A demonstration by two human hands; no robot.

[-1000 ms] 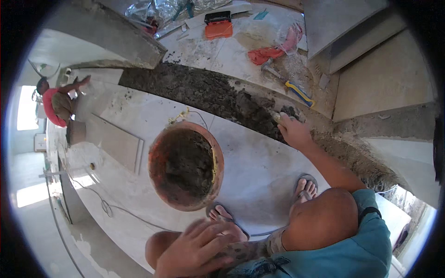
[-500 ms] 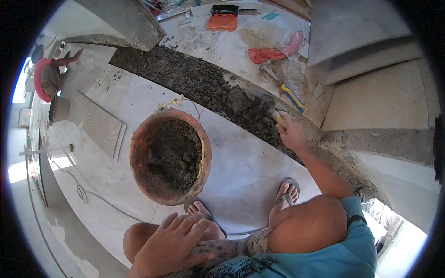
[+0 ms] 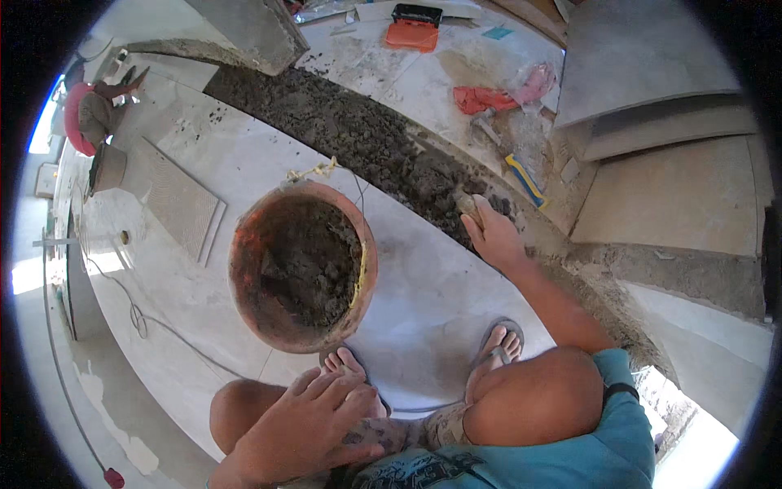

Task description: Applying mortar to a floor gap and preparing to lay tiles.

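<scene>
My right hand (image 3: pixel 498 236) is closed round the pale handle of a trowel (image 3: pixel 466 205). The trowel's blade is hard to make out against the dark wet mortar (image 3: pixel 350 130), which fills a long strip between pale floor tiles. Over my left knee lies my left hand (image 3: pixel 301 424), its fingers stretched out and holding nothing. In front of me, a worn orange-brown bucket (image 3: pixel 244 301) holds more mortar (image 3: pixel 314 269). A yellow cord is tied at its wire handle.
Beyond the strip lie a hammer (image 3: pixel 528 181) with a blue and yellow grip, a red plastic bag (image 3: pixel 485 99) and an orange-black case (image 3: pixel 411 36). Stacked slabs (image 3: pixel 664 196) stand at right. At far left, another person (image 3: pixel 80 118) crouches beside a second bucket (image 3: pixel 108 169) and ridged tiles (image 3: pixel 179 196).
My right hand has drawn the trowel slightly left along the mortar strip. The whole view has shifted a little; my left hand stays at the knee.
</scene>
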